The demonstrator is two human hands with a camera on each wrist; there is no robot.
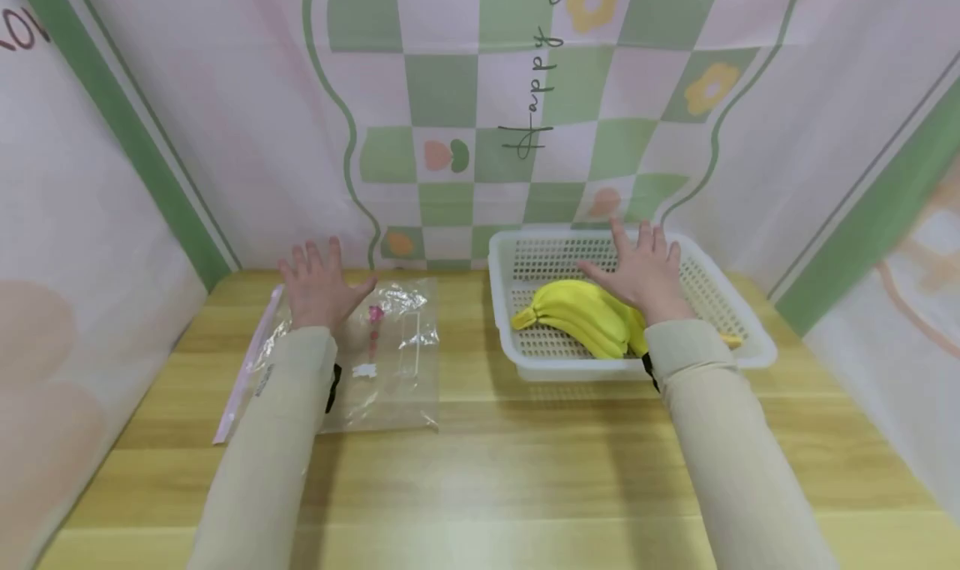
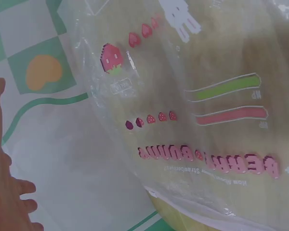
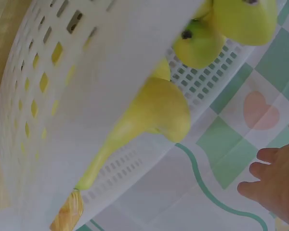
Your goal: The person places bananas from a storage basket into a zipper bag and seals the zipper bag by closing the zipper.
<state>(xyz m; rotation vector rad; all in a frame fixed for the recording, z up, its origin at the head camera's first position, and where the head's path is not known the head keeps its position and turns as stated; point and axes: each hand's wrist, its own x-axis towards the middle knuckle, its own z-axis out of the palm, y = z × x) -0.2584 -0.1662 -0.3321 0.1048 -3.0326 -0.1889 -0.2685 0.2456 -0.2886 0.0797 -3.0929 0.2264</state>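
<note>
Right now both hands are spread flat, fingers straight, holding nothing. Left hand (image 1: 321, 282) is over the far end of a clear plastic zip bag w/ pink strawberry print (image 1: 378, 357), which lies flat on the light wooden tabletop (image 1: 525, 470), left of centre; can't tell if palm touches it. Right hand (image 1: 641, 272) hovers over a bunch of yellow bananas (image 1: 581, 316) lying in a white perforated plastic basket (image 1: 738, 337), right of centre; contact w/ fruit unclear. Bag & basket sit near each other, not touching. Behind: pink-and-green checked backdrop (image 1: 480, 95) w/ flower prints. Both arms in beige sleeves (image 1: 277, 437).
</note>
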